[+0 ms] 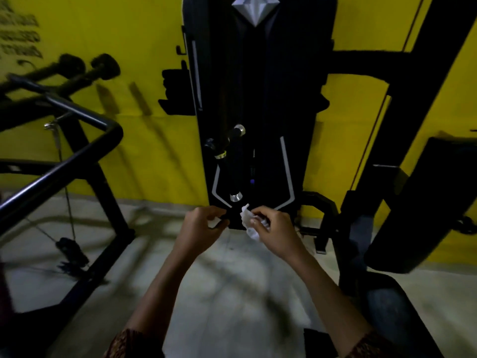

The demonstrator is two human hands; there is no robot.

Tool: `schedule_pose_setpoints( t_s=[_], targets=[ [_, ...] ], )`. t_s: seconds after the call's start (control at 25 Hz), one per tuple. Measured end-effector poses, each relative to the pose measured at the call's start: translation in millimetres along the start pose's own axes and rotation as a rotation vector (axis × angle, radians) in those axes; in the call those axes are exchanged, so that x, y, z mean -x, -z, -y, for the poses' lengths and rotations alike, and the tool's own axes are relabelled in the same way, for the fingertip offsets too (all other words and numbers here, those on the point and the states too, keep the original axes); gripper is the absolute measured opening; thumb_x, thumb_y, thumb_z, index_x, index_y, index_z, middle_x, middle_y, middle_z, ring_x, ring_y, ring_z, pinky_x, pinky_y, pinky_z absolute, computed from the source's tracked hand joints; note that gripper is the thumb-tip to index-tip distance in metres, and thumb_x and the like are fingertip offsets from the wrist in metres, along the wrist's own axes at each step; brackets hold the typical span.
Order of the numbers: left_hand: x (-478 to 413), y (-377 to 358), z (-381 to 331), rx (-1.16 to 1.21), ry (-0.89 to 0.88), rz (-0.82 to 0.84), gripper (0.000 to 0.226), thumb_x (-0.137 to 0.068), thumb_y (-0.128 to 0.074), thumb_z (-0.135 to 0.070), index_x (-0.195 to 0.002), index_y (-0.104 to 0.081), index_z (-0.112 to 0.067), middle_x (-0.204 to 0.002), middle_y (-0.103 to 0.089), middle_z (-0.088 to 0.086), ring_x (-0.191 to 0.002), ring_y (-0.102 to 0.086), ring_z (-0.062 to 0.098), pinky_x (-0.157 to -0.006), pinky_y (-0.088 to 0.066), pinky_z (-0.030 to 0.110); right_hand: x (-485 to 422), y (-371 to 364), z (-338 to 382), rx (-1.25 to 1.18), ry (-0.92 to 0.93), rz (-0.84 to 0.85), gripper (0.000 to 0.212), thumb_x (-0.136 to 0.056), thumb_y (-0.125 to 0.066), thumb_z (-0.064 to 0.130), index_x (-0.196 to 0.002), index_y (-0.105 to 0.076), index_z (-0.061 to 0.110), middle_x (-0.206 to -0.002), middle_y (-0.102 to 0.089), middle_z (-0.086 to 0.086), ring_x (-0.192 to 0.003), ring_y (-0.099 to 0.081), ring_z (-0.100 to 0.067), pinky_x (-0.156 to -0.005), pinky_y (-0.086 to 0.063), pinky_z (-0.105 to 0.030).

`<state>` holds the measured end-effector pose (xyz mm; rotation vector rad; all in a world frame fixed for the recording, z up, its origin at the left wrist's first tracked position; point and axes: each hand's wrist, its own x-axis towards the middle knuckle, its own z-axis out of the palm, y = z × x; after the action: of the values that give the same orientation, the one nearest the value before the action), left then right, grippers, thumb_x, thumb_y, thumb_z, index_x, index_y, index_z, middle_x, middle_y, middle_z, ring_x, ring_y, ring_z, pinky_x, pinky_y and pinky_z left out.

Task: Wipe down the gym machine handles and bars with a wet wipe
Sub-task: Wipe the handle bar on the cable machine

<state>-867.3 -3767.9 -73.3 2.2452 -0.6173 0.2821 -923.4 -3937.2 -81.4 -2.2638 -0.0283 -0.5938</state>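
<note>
Right hand [273, 228] pinches a crumpled white wipe [247, 221] just below the machine's black handle [233, 174], not touching it. Left hand [204, 224] is curled nearby; whether it holds anything is unclear. Bunched like this, the wipe may slip or clean poorly.

Matt black, bright metal, soft white cloth.
The wet wipe [248, 220] looked thin, crumpled and soft; the handle [233, 174] had a matt black grip with polished metal end caps [236, 197]; the bar [77, 156] was smooth, glossy black tube; the wall [142, 34] wore matt yellow paint.
</note>
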Motion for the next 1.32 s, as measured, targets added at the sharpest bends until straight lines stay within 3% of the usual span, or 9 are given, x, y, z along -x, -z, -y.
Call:
schedule_pose_setpoints(
  t_s=[0.2,0.48,0.68,0.84,1.0,1.16,1.32],
  targets=[
    [-31.8,-21.5,17.8,-0.055,0.077,-0.022,0.028,-0.08,-0.072,-0.019,-0.106,-0.07,-0.009,-0.1,-0.07,0.005,-0.083,-0.057,0.008,-0.065,-0.038,0.012,-42.4,-8.8,-33.3,-0.074,0.02,0.027,0.019,-0.088,-0.058,0.003,-0.105,-0.067,0.0,-0.093,-0.069,-0.013,-0.079,-0.057,-0.008,-0.064,-0.039,0.002],
    [-96.5,-54.5,54.6,-0.06,0.201,-0.102,0.029,-0.082,-0.07,-0.018,-0.108,-0.068,-0.007,-0.105,-0.07,0.008,-0.097,-0.063,0.018,-0.075,-0.042,0.021,-113.0,-30.7,-88.1,-0.116,0.012,0.039,0.021,-0.086,-0.06,0.001,-0.106,-0.068,0.0,-0.094,-0.069,-0.012,-0.08,-0.056,-0.008,-0.068,-0.038,0.002],
    [-127.9,-81.7,81.8,0.002,0.282,-0.157,0.029,-0.082,-0.07,-0.018,-0.109,-0.067,-0.007,-0.104,-0.069,0.005,-0.097,-0.063,0.017,-0.074,-0.041,0.021,-150.3,-43.8,-118.0,-0.195,0.003,-0.067,0.023,-0.086,-0.06,-0.002,-0.108,-0.066,-0.002,-0.095,-0.065,-0.002,-0.084,-0.057,-0.002,-0.071,-0.038,0.003],
    [-135.3,-107.5,89.4,0.106,0.354,-0.26,0.04,-0.08,-0.072,-0.021,-0.117,-0.063,-0.008,-0.114,-0.066,0.005,-0.104,-0.062,0.017,-0.082,-0.047,0.025,-158.0,-55.7,-139.4,-0.255,0.009,-0.046,0.023,-0.086,-0.06,-0.003,-0.108,-0.065,-0.002,-0.098,-0.06,0.005,-0.093,-0.054,0.007,-0.075,-0.038,0.003],
    [-143.9,-134.6,89.2,0.225,0.376,-0.316,0.071,-0.076,-0.076,-0.021,-0.138,-0.041,-0.016,-0.131,-0.053,0.001,-0.115,-0.051,0.009,-0.088,-0.042,0.018,-168.6,-63.6,-167.5,-0.356,-0.076,0.013,0.023,-0.088,-0.059,0.002,-0.11,-0.065,0.004,-0.093,-0.061,0.014,-0.088,-0.055,0.02,-0.072,-0.041,0.001],
    [-150.8,-161.8,85.2,0.322,0.366,-0.325,0.098,-0.074,-0.078,-0.016,-0.14,-0.008,-0.04,-0.143,-0.027,-0.017,-0.128,-0.034,0.0,-0.094,-0.032,0.002,-182.3,-64.8,-181.4,-0.431,-0.112,0.069,0.021,-0.089,-0.059,0.007,-0.107,-0.066,0.015,-0.092,-0.066,0.005,-0.086,-0.059,0.015,-0.069,-0.044,-0.002],
    [-157.9,-179.7,91.4,0.324,0.389,-0.341,0.1,-0.078,-0.073,-0.006,-0.139,-0.004,-0.044,-0.134,-0.034,-0.026,-0.127,-0.039,0.0,-0.095,-0.034,0.004,-214.1,-66.2,-169.9,-0.507,-0.037,0.105,0.024,-0.09,-0.057,0.008,-0.11,-0.06,0.022,-0.091,-0.063,0.016,-0.085,-0.058,0.016,-0.068,-0.044,-0.003]
  ],
)
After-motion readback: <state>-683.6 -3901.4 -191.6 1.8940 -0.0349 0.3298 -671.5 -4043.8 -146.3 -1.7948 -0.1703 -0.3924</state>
